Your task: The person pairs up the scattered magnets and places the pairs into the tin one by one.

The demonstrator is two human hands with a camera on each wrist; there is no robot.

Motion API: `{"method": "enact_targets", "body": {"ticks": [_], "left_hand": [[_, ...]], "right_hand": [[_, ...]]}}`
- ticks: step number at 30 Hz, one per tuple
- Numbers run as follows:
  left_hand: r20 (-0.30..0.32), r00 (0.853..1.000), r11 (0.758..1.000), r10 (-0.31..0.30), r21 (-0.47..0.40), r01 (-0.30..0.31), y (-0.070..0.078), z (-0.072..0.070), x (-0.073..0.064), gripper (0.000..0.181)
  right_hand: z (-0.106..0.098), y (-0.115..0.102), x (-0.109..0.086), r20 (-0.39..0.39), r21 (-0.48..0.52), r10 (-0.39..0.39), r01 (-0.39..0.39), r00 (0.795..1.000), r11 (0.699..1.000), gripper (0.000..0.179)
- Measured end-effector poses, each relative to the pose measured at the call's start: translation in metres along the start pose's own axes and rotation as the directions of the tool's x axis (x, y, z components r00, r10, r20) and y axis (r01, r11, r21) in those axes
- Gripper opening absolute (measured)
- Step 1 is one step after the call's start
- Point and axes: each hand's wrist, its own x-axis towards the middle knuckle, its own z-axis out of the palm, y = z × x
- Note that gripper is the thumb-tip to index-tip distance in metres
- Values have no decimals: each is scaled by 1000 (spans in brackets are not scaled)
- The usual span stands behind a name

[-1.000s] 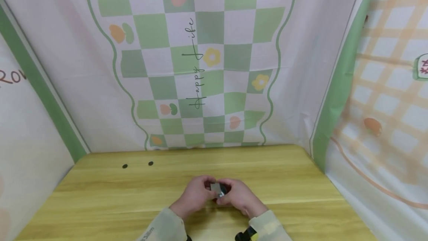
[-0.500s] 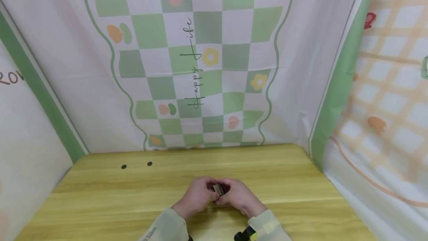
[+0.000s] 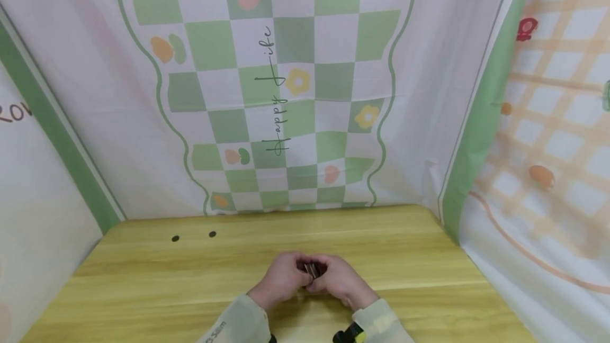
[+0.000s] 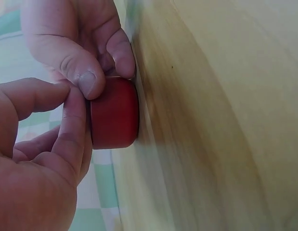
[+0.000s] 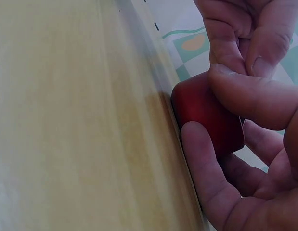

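Note:
A small red rounded case (image 4: 115, 113) stands on the wooden table (image 3: 190, 279) between both hands. In the right wrist view, the thumb and fingers of my right hand (image 3: 340, 282) grip the red case (image 5: 206, 113) by its sides. My left hand (image 3: 282, 278) is at the case's upper side, its thumb and forefinger pinched together. A thin plate with pale edges (image 3: 310, 270) shows between the hands in the head view, against the left fingers. The fingers hide most of it, so its kind is unclear.
Two black round spots (image 3: 212, 234) mark the far left of the table. A green-and-white checked cloth (image 3: 300, 120) hangs behind the far edge, with more printed cloth (image 3: 548, 147) at the right.
The silvery square face seen a second ago between the hands has turned edge-on and now shows as thin strips. Both hands stay in nearly the same place.

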Motion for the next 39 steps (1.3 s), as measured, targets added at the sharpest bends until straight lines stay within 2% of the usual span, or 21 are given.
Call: {"method": "enact_targets", "body": {"ticks": [6, 13, 16, 26, 32, 37, 39], "left_hand": [[-8, 1000, 998, -15, 61, 16, 4, 1, 1, 29], [3, 1000, 995, -29, 93, 29, 10, -2, 1, 30], [3, 1000, 993, -30, 112, 29, 11, -2, 0, 29], [-34, 998, 980, 44, 194, -37, 13, -2, -3, 24], [-60, 997, 970, 46, 241, -30, 8, -4, -3, 23], [-35, 999, 970, 25, 241, -16, 3, -7, -2, 23], [-31, 999, 967, 37, 253, -28, 3, -9, -2, 24]], "right_hand": [[0, 1, 0, 6, 31, 1, -1, 1000, 1000, 69], [0, 1, 0, 22, 83, 16, -18, 1000, 996, 69], [0, 1, 0, 23, 73, 17, -18, 1000, 997, 69], [0, 3, 1, 16, 27, -2, 2, 1000, 1000, 69], [0, 6, 2, 13, 5, -15, 14, 1000, 1000, 66], [-1, 6, 2, 12, -14, -14, 14, 1000, 1000, 66], [-1, 6, 1, 7, -31, -16, 16, 1000, 999, 67]]}}
